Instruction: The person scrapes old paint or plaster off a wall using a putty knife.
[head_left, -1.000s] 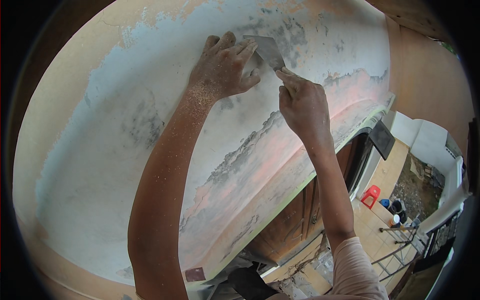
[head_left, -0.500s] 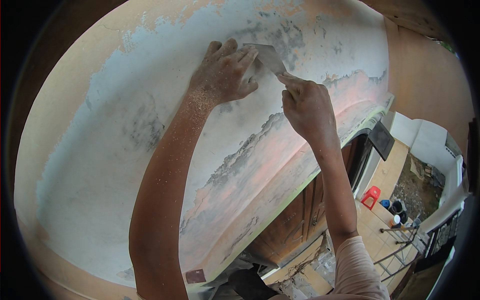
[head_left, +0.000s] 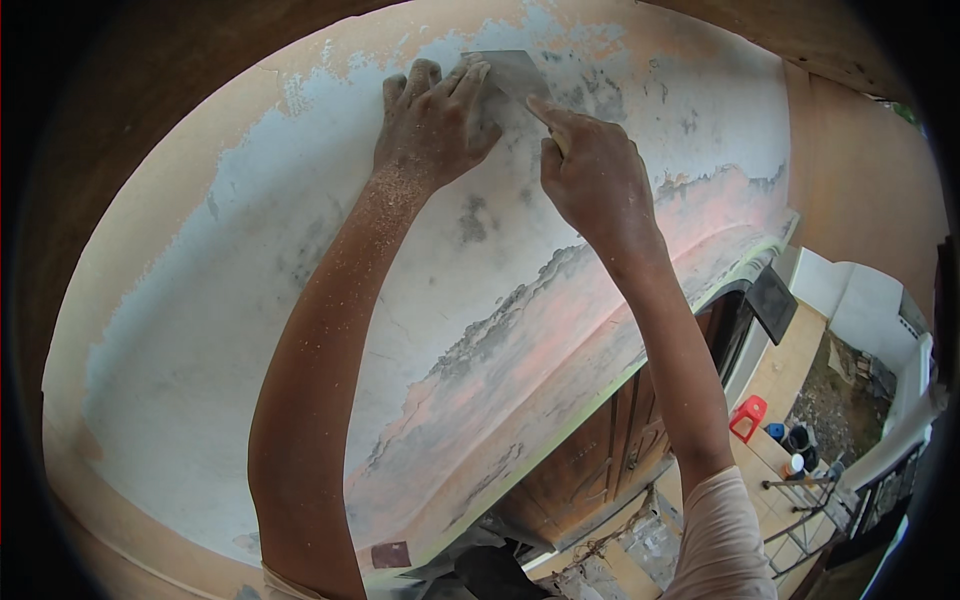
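Observation:
In my right hand [head_left: 600,175], fingers closed round its handle, is a putty knife [head_left: 515,72] with a wide, thin metal blade. The blade lies against the upper part of a pale, patchy wall [head_left: 220,350]. My left hand [head_left: 430,120] is spread on the wall to the left, its fingertips at the blade's left edge, seemingly pressing on it. Crumbs of dust cling to my left wrist and forearm. Around the blade the wall carries grey-black stains and flaked paint.
Below the wall's crumbling pink band runs a ledge with a greenish edge, above a brown wooden door [head_left: 575,460]. A reddish-brown square [head_left: 391,554] is at the lower left. Far below right are a red stool [head_left: 747,418], small containers [head_left: 793,466] and a metal frame [head_left: 800,520].
Both hands and the putty knife have moved up and a little left along the wall. The whole view has shifted slightly, with the background lower now.

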